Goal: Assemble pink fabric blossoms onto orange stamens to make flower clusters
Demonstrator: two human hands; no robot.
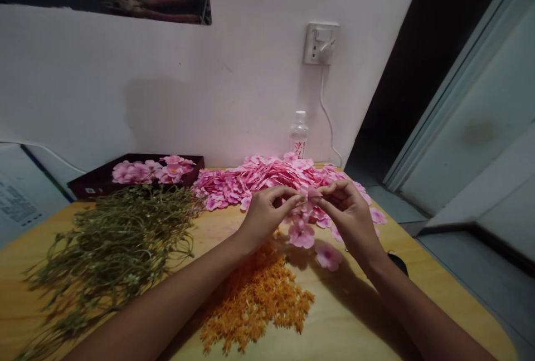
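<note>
Two hands meet over the wooden table [376,316], with everything below placed relative to them. Nearest the camera, under the forearms: orange stamen pile [254,299], within easy reach. Left of them: tangle of green stems [108,244], kept apart from the petals. Left hand [263,213] and right hand [349,213] hold fingertips together, pinched from both sides on a pink petal [310,194], raised off the table so both thumbs can work it. Just below them lie loose finished-looking blossoms [301,234]. Beyond: big pink petal heap [259,177]. Far left: dark tray [90,183] of pink flowers. Behind, at the wall: water bottle [298,138], socket [320,43].
</note>
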